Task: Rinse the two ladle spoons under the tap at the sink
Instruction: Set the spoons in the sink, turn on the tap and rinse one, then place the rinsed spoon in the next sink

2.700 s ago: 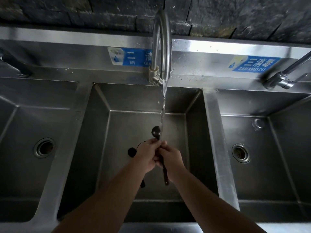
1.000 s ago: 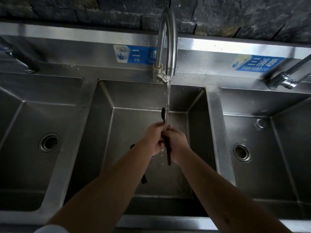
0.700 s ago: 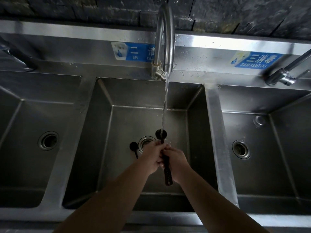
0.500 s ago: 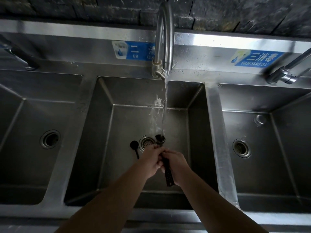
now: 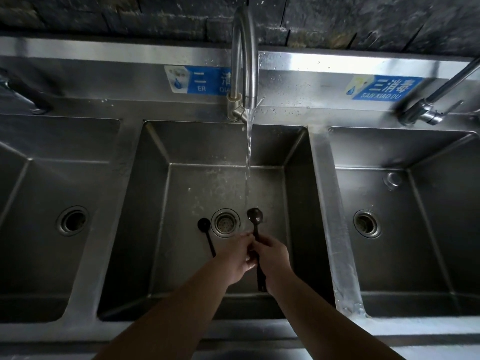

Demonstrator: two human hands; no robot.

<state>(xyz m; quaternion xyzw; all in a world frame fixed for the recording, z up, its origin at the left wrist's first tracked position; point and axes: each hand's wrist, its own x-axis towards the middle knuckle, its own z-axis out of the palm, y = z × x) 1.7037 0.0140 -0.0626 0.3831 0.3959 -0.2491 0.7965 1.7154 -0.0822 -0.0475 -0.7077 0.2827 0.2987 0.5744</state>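
A dark ladle spoon [image 5: 255, 215] is held upright over the middle sink basin [image 5: 155, 229], its bowl just below the water stream [image 5: 248, 157] that runs from the curved tap [image 5: 244, 55]. My right hand [image 5: 272, 258] grips its handle, whose end sticks out below the hand. My left hand [image 5: 240, 255] presses against the handle from the left, fingers closed on it. A second dark ladle spoon [image 5: 206, 233] lies on the basin floor, left of the drain [image 5: 224, 223].
A left basin [image 5: 39, 203] and a right basin [image 5: 428, 216] flank the middle one, each with its own drain. Another tap [image 5: 431, 100] stands at the back right. Blue labels [image 5: 197, 80] are stuck on the steel backsplash.
The held spoon's bowl has shifted slightly right of the stream and the splashing has stopped. Both hands keep their hold; the second spoon lies unmoved.
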